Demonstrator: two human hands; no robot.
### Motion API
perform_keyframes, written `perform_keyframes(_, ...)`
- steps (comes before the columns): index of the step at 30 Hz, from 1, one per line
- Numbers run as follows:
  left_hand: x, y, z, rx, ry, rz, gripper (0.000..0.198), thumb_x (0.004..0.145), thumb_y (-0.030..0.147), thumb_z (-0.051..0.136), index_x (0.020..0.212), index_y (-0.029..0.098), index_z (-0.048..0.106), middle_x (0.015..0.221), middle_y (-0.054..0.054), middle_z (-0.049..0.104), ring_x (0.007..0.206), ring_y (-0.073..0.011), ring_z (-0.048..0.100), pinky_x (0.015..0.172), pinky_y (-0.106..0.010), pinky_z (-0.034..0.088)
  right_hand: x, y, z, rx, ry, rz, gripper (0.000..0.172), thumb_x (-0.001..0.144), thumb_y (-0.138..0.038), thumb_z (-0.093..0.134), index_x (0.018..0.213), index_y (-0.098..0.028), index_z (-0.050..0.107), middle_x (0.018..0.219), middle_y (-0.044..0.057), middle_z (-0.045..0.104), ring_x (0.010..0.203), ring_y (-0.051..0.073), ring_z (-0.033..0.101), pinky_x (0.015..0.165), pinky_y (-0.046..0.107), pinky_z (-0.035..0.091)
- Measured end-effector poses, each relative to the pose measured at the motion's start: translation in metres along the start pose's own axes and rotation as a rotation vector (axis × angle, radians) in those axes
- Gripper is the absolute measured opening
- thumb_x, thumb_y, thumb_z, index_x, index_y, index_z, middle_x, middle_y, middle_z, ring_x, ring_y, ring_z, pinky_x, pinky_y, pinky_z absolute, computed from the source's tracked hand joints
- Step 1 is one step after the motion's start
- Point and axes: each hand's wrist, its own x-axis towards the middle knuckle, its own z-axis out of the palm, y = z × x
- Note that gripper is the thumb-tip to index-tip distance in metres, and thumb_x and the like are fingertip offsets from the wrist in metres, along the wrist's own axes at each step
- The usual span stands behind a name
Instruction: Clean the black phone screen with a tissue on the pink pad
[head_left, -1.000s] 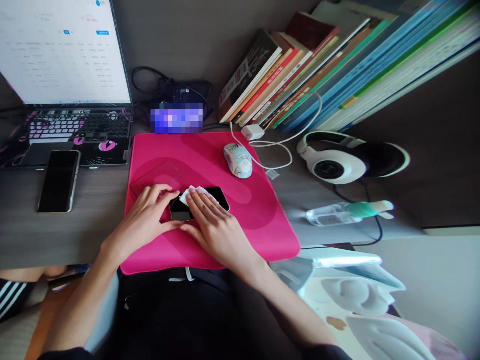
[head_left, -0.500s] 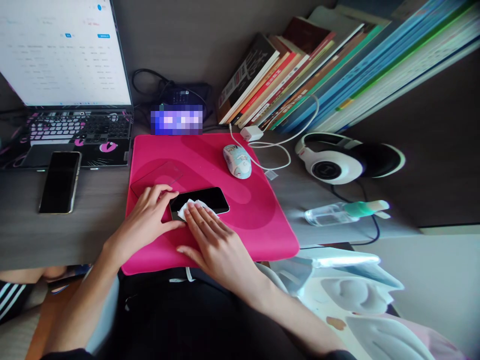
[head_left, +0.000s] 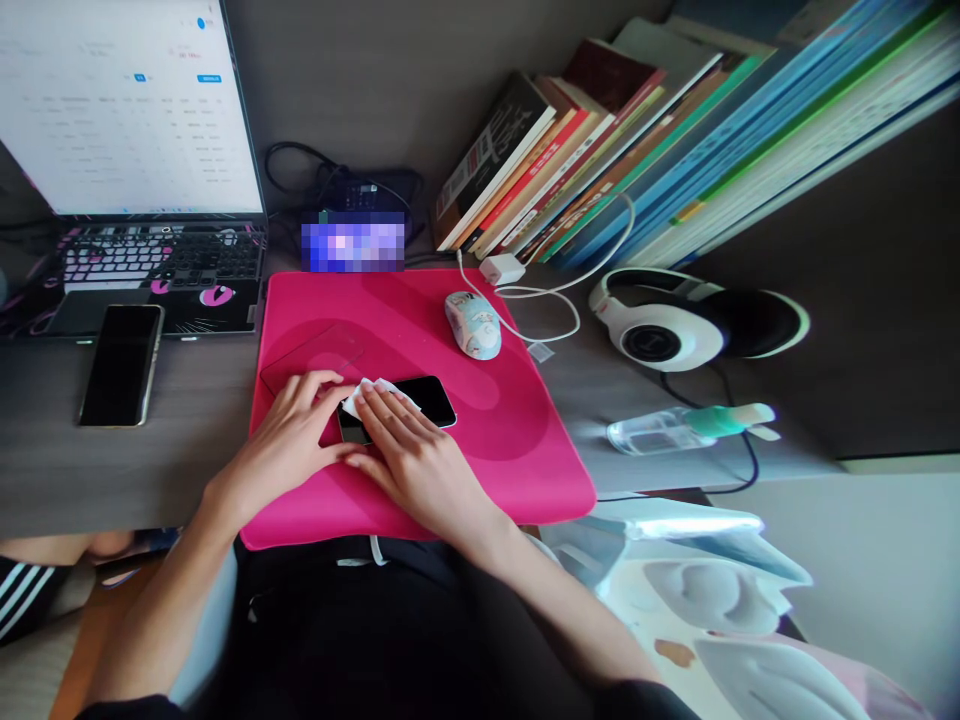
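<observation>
A black phone point(head_left: 424, 398) lies screen-up on a pink mat point(head_left: 510, 420). My right hand point(head_left: 409, 455) lies over the phone's left part, fingers together, pressing a small white wipe point(head_left: 358, 394) onto the screen. My left hand point(head_left: 289, 435) rests on the mat at the phone's left end, thumb and fingers bracketing its edge. A clear phone case point(head_left: 315, 352) lies on the mat just beyond my left hand.
A second dark phone point(head_left: 121, 362) lies on the grey desk before an open laptop point(head_left: 135, 200). A patterned mouse point(head_left: 472, 322), white charger and cable point(head_left: 504, 270), headphones point(head_left: 682, 325), a spray bottle point(head_left: 679, 428) and leaning books point(head_left: 600, 140) fill the right side.
My right hand has slid the wipe across the screen, down and then back up toward the phone's upper left corner. My left hand has stayed in place.
</observation>
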Motion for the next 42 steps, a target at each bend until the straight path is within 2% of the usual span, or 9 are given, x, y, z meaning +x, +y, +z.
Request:
perform_keyframes(4,0.000,-0.003,0.002,-0.002,-0.003,0.003,0.073,0.092,0.033,0.081,0.153,0.037,0.041,0.151,-0.007,0.048,0.140,-0.0320,0.050,0.119,-0.054,0.046,0.003,-0.002,0.003,0.010,0.012,0.015,0.064,0.109,-0.044,0.055,0.156,-0.003,0.049,0.163,0.023,0.047,0.156,0.032,0.041,0.129,0.051,0.041)
perform_keyframes(9,0.001,0.000,0.004,-0.032,0.012,-0.046,0.083,0.094,0.035,0.078,0.162,0.034,0.029,0.152,-0.011,0.047,0.149,-0.0340,0.044,0.122,-0.056,0.041,-0.008,-0.012,-0.003,0.000,-0.018,0.016,0.071,0.108,-0.049,0.055,0.157,0.000,0.047,0.164,0.026,0.045,0.156,0.035,0.042,0.127,0.053,0.044)
perform_keyframes(13,0.000,0.003,0.004,-0.028,0.000,-0.021,0.082,0.095,0.032,0.075,0.163,0.034,0.029,0.151,-0.011,0.050,0.142,-0.0348,0.049,0.119,-0.057,0.043,-0.013,-0.013,-0.005,0.004,-0.019,-0.004,0.069,0.108,-0.049,0.054,0.159,-0.003,0.046,0.162,0.024,0.049,0.155,0.035,0.044,0.125,0.054,0.046)
perform_keyframes(21,0.001,0.002,0.007,0.017,-0.015,-0.018,0.084,0.096,0.027,0.072,0.165,0.030,0.026,0.148,-0.013,0.051,0.135,-0.0353,0.051,0.115,-0.054,0.044,0.007,-0.005,-0.001,0.022,-0.031,-0.036,0.064,0.108,-0.047,0.055,0.159,-0.009,0.049,0.160,0.019,0.053,0.154,0.031,0.046,0.126,0.050,0.046)
perform_keyframes(27,-0.002,0.003,0.006,0.039,-0.017,0.012,0.086,0.094,0.013,0.067,0.166,0.028,0.022,0.145,-0.014,0.051,0.131,-0.0334,0.051,0.115,-0.052,0.044,0.017,-0.008,0.006,0.011,-0.028,-0.042,0.066,0.109,-0.049,0.051,0.151,0.002,0.055,0.156,0.025,0.056,0.151,0.035,0.050,0.125,0.051,0.046)
perform_keyframes(30,-0.003,0.001,0.007,0.015,0.007,0.017,0.087,0.095,0.013,0.066,0.167,0.032,0.021,0.145,-0.013,0.050,0.131,-0.0326,0.052,0.114,-0.052,0.044,0.017,-0.009,0.010,0.012,-0.035,-0.031,0.064,0.110,-0.048,0.050,0.155,-0.002,0.052,0.159,0.023,0.054,0.153,0.034,0.047,0.127,0.051,0.044)
perform_keyframes(33,-0.003,-0.001,0.008,-0.018,0.017,0.010,0.086,0.096,0.021,0.070,0.166,0.032,0.022,0.146,-0.013,0.049,0.133,-0.0334,0.052,0.115,-0.052,0.044,0.013,-0.009,0.009,0.021,-0.061,-0.043,0.063,0.110,-0.047,0.050,0.158,-0.006,0.050,0.162,0.021,0.051,0.156,0.032,0.042,0.128,0.052,0.042)
perform_keyframes(36,-0.001,-0.002,0.009,-0.041,0.020,-0.006,0.084,0.096,0.028,0.072,0.166,0.032,0.026,0.148,-0.013,0.049,0.134,-0.0339,0.052,0.115,-0.052,0.045,0.008,-0.010,0.005,0.015,-0.090,-0.072,0.066,0.110,-0.049,0.050,0.157,-0.004,0.049,0.165,0.022,0.046,0.157,0.033,0.039,0.129,0.051,0.041)
perform_keyframes(42,-0.001,-0.003,0.010,-0.051,0.056,0.007,0.078,0.097,0.026,0.070,0.164,0.035,0.031,0.149,-0.010,0.051,0.136,-0.0331,0.052,0.115,-0.052,0.047,-0.005,-0.007,-0.008,0.060,-0.110,-0.152,0.068,0.109,-0.047,0.052,0.166,-0.011,0.036,0.163,0.018,0.050,0.157,0.028,0.041,0.128,0.050,0.042)
